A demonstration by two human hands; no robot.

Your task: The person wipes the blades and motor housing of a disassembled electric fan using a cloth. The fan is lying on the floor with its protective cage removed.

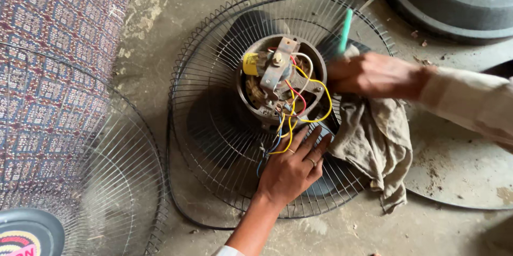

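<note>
The hands sit on each side of an open fan motor (281, 81). The left hand (291, 169) lies flat with its fingers spread, and it presses on the wire guard (214, 122) just below the motor, right beside the loose yellow, blue and red wires (291, 122). It grips nothing; it only holds the fan down. The right hand (374, 74) is curled shut around a green-handled tool (346, 30), which looks like a brush or a screwdriver, though its tip is hidden. A dirty grey rag (377, 138) is bunched under this hand and hangs down over the edge of the guard. The motor sits in the middle of the guard, with dark fan blades (214, 128) under the wires, and the whole fan lies flat on the dusty concrete floor (160, 16). To do this well, I think the left hand should keep pushing down so the fan does not slide or spin. The fingers should stay off the thin wires, since they could tear loose. The right hand should work slowly and softly near the motor. A second wire guard (107, 181) lies to the left, touching a patterned cloth (48, 48). A round grey base (459, 0) is at the top right, and a flat grey disc (459, 170) is beside the rag.
</note>
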